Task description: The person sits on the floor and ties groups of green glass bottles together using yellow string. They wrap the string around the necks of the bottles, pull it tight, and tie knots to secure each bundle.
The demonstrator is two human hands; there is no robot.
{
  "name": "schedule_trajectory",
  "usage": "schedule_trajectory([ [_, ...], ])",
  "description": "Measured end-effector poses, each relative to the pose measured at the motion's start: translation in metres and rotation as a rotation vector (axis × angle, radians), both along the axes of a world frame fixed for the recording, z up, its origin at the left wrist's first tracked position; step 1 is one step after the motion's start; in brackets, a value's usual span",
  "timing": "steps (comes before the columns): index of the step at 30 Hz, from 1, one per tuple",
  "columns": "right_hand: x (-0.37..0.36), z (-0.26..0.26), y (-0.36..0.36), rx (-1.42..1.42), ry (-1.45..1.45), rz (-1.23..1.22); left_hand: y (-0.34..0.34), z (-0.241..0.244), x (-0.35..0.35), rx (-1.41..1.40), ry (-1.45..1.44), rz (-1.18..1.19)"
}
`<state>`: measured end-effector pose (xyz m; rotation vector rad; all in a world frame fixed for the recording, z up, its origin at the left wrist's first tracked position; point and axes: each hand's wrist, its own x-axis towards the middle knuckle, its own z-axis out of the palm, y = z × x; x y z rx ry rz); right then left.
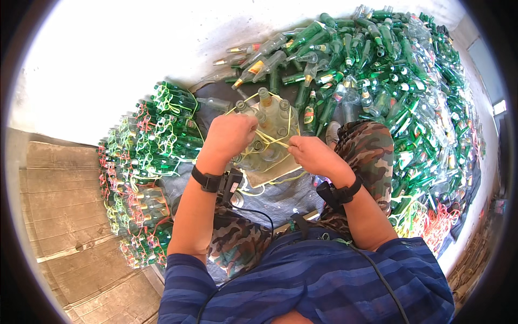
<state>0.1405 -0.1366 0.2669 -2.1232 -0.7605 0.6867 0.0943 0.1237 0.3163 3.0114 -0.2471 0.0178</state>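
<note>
Several clear glass bottles [264, 101] stand upright in a close group on a flat board [259, 178] in front of me. Yellow plastic twine [272, 140] runs around the group and crosses over it between the bottle necks. On the left side of the group, my left hand [238, 131] is closed on the twine, above the bottle tops. At the right, my right hand [313, 154] pinches the twine's other stretch between thumb and fingers. Both wrists wear black straps with small devices. My fingers hide part of the twine and some bottle necks.
A large heap of loose green and clear bottles [364, 60] lies behind and to the right. Bundles of bottles tied with twine [162, 133] stand at the left beside cardboard [68, 194]. Red and pale green twine [429, 220] is piled at the lower right.
</note>
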Motion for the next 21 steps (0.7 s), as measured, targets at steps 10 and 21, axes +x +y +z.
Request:
schedule_trajectory([
  [10, -0.018, -0.014, 0.015, 0.07, 0.055, 0.049, 0.007, -0.002, 0.008, -0.083, -0.067, 0.041],
  [21, -0.029, -0.006, 0.025, 0.115, 0.08, -0.022, 0.013, -0.023, 0.025, -0.164, -0.209, -0.038],
])
